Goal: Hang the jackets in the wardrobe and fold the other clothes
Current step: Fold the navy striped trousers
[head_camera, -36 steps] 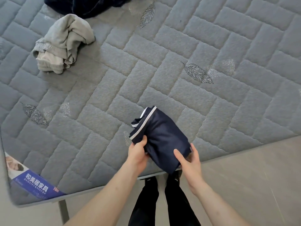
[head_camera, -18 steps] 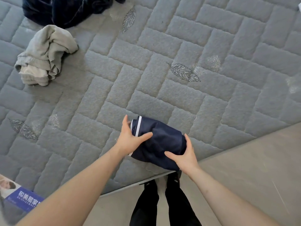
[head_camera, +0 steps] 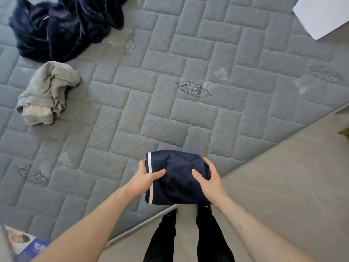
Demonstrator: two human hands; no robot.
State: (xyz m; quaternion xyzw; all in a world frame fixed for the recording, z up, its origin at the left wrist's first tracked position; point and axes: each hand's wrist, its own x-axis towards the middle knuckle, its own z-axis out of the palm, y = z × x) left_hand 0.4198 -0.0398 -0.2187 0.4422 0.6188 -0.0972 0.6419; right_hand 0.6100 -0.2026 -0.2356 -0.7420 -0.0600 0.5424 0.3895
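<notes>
A folded navy garment with a white stripe (head_camera: 179, 173) is at the near edge of the grey quilted mattress (head_camera: 170, 72). My left hand (head_camera: 145, 178) grips its left side by the stripe. Its right side is held by my right hand (head_camera: 209, 180), thumb on top. A crumpled grey garment (head_camera: 47, 93) lies at the left of the mattress. Behind it, at the far left, a dark blue velvety garment (head_camera: 64, 25) lies in a heap.
A white sheet-like object (head_camera: 321, 14) sits at the far right corner. A printed label (head_camera: 24, 242) marks the mattress's near left corner. The beige floor (head_camera: 283, 176) runs along the right, and my legs (head_camera: 188, 235) stand against the mattress edge.
Both hands have turned the navy bundle level and now hold it from both sides, a little to the right. The view has tilted up, showing more of the dark heap.
</notes>
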